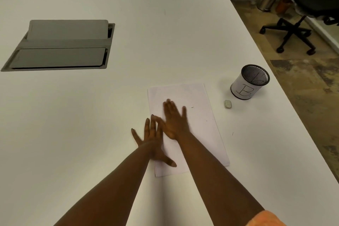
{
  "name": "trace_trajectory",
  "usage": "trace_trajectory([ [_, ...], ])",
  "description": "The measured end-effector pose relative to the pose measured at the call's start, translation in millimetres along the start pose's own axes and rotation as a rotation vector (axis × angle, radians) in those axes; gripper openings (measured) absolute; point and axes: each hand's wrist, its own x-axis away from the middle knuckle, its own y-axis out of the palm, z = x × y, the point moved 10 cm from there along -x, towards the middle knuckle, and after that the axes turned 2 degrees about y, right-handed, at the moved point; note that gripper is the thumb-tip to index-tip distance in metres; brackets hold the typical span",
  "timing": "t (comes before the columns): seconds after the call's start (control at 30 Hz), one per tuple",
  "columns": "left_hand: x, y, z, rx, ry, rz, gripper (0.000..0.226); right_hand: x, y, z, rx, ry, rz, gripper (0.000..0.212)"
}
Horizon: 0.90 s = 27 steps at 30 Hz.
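Observation:
A thin stack of white paper (201, 126) lies flat on the white table (165, 33), right of centre. My left hand (152, 143) lies flat with fingers spread across the stack's left edge, its thumb resting on the paper. My right hand (175, 119) is flat on the paper with straight fingers, slightly blurred. Neither hand grips anything.
A mesh pen cup (249, 82) wrapped in paper marked "B" stands right of the stack, with a small eraser (228, 104) beside it. A grey cable hatch (60, 47) is set into the table at left. An office chair (297, 29) and two bins stand beyond the table's right edge.

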Motion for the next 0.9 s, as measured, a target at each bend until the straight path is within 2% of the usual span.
trace_trajectory([
  [0.13, -1, -2, -1, 0.025, 0.025, 0.057, 0.157, 33, -17, 76, -0.071, 0.439, 0.276, 0.082],
  [0.2, -1, -2, -2, 0.026, 0.024, 0.058, 0.156, 57, -21, 106, -0.15, 0.71, 0.329, 0.086],
  [0.23, -1, -2, -1, 0.026, 0.023, 0.057, 0.156, 64, -23, 110, -0.182, 0.78, 0.356, 0.088],
  [0.27, -1, -2, -1, 0.026, 0.02, 0.054, 0.156, 65, -27, 105, -0.195, 0.774, 0.398, 0.089],
  [0.33, -1, -2, -1, 0.023, 0.017, 0.05, 0.157, 51, -33, 80, -0.177, 0.591, 0.437, 0.09],
  [0.43, 1, -4, 0, 0.016, 0.012, 0.046, 0.157, 18, -19, 33, -0.112, 0.243, 0.216, 0.084],
  [0.5, 2, -4, 0, 0.001, 0.007, 0.04, 0.156, 10, -8, 24, -0.043, 0.128, 0.087, 0.078],
  [0.6, 2, -4, 0, 0.02, 0.017, 0.048, 0.156, 15, -9, 50, -0.034, 0.225, 0.143, 0.078],
  [0.7, 2, -3, 0, 0.032, 0.022, 0.046, 0.157, 49, -21, 104, -0.135, 0.643, 0.323, 0.085],
  [0.77, 3, -4, 0, 0.034, 0.02, 0.043, 0.156, 76, -24, 131, -0.267, 0.925, 0.363, 0.089],
  [0.8, 3, -4, 0, 0.036, 0.019, 0.043, 0.156, 82, -26, 133, -0.278, 0.953, 0.396, 0.09],
  [0.83, 3, -4, 0, 0.038, 0.018, 0.043, 0.156, 83, -30, 127, -0.259, 0.895, 0.435, 0.091],
  [0.9, 4, -5, 1, 0.039, 0.016, 0.04, 0.156, 72, -32, 98, -0.16, 0.616, 0.468, 0.096],
])
